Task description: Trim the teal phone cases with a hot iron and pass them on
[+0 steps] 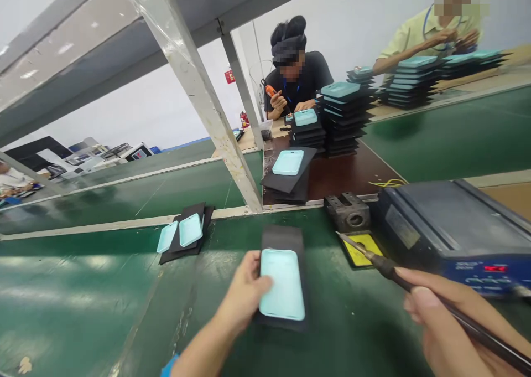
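My left hand [244,291] grips a light-blue plastic case [282,284] by its left edge, thumb on its face. Under the case is a black foam sheet [282,237], sticking out above and below it. My right hand [446,316] is closed round the dark handle of a soldering iron [388,266], whose tip points up and left. Just beyond the tip stand a metal iron holder [347,211] and a yellow sponge [363,249] in its tray. The blue soldering station [460,227], with a lit red display, is right of these.
On the green bench two light-blue cases [191,230] lie on black sheets to the left. A white post [199,89] rises beyond. Tall stacks of cases and black sheets [344,119] stand at the back, where two people [315,70] work, one holding an orange-handled tool.
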`<state>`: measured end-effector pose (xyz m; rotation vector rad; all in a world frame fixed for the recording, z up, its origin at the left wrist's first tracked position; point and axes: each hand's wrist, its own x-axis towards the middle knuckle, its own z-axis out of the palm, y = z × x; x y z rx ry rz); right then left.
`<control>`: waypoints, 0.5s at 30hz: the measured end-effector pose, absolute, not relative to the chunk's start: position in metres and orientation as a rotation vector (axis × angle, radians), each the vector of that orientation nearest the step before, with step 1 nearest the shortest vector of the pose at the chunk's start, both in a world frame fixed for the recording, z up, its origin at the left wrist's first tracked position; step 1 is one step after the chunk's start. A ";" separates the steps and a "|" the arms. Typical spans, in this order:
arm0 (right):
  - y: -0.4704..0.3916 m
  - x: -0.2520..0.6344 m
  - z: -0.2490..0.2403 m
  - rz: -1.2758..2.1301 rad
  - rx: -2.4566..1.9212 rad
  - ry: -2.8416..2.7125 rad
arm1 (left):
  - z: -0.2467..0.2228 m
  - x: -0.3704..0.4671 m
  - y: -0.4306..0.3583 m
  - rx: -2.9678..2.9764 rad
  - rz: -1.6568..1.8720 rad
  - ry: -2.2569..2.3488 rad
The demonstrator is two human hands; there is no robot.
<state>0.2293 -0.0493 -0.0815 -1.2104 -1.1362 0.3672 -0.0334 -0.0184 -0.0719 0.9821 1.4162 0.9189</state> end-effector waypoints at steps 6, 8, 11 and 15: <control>-0.041 0.233 -0.090 0.294 -1.130 -1.140 | -0.104 0.027 -0.025 1.371 0.665 1.685; -0.042 0.236 -0.087 0.278 -1.113 -1.161 | -0.093 0.020 -0.022 1.568 0.495 1.744; -0.045 0.239 -0.081 0.259 -1.074 -1.209 | -0.072 0.009 -0.010 1.887 0.405 1.764; -0.048 0.241 -0.078 0.258 -1.027 -1.266 | -0.057 0.014 0.022 2.318 0.319 1.650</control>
